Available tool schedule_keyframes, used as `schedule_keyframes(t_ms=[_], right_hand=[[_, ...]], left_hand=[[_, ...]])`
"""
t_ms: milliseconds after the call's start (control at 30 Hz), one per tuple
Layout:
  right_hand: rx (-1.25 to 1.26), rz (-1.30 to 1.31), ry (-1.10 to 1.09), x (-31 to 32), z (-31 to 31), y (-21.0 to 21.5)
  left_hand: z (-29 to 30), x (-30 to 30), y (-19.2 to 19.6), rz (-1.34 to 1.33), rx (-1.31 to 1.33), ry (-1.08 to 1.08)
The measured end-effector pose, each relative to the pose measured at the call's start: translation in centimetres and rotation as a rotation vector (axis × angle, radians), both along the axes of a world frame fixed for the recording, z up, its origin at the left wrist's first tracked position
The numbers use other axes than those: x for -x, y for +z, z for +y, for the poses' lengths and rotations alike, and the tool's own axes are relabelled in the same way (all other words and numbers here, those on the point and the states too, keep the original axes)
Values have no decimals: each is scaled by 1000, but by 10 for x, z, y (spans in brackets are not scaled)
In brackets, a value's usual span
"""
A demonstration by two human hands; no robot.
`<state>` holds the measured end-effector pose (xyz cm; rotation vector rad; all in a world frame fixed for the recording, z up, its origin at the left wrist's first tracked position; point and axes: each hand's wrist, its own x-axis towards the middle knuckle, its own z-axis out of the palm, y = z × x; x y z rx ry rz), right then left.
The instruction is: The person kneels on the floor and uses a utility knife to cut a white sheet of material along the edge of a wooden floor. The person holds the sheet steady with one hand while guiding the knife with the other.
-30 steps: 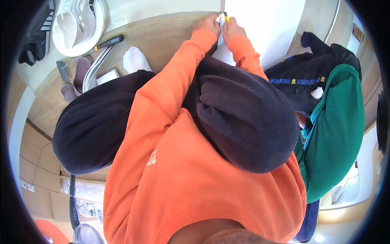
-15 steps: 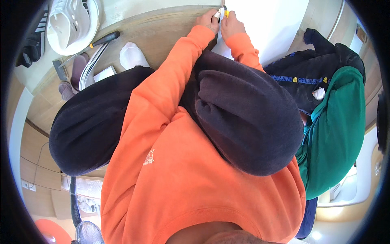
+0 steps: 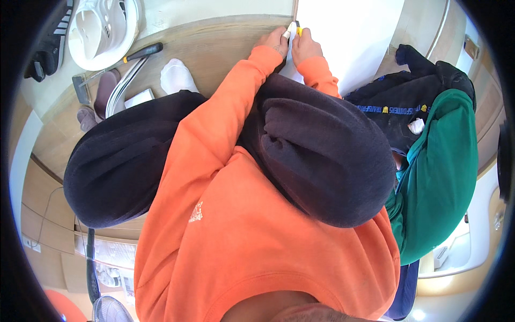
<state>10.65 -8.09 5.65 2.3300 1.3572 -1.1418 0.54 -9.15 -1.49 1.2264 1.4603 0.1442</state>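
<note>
At the top middle, my two hands are close together at the edge of a white panel [image 3: 351, 40]. My left hand [image 3: 272, 41] has its fingers closed around a small, narrow whitish thing [image 3: 289, 30], whose kind I cannot make out. Just to its right, my right hand [image 3: 307, 47] pinches a small yellow-and-dark object [image 3: 299, 28], mostly hidden by the fingers. The fingertips nearly meet along the panel's left edge. Both forearms, in orange sleeves, reach forward past my bent right knee [image 3: 327, 150], which hides the panel's near end.
At the far left are a white shoe with holes [image 3: 99, 27] on a round white dish, black sandals [image 3: 47, 59] and brown slippers [image 3: 106, 91]. A black-and-yellow-handled tool [image 3: 144, 52] lies beside curved white strips [image 3: 122, 88]. A person's green sleeve [image 3: 445, 166] and dark clothing [image 3: 391, 102] are close at right.
My hands and the panel edge sit slightly lower in view, as does most of the far scene. Both hands keep their closed grips side by side.
</note>
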Motion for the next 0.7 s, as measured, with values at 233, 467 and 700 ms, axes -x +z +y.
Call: schedule_keyframes(t_ms=[233, 467, 700], right_hand=[[-47, 11, 19, -1, 4, -25], [-30, -13, 19, -2, -10, -5], [24, -14, 12, 2, -7, -3]], left_hand=[[-10, 8, 15, 111, -6, -117], [-8, 8, 22, 36, 73, -91], [-17, 4, -6, -17, 54, -78]])
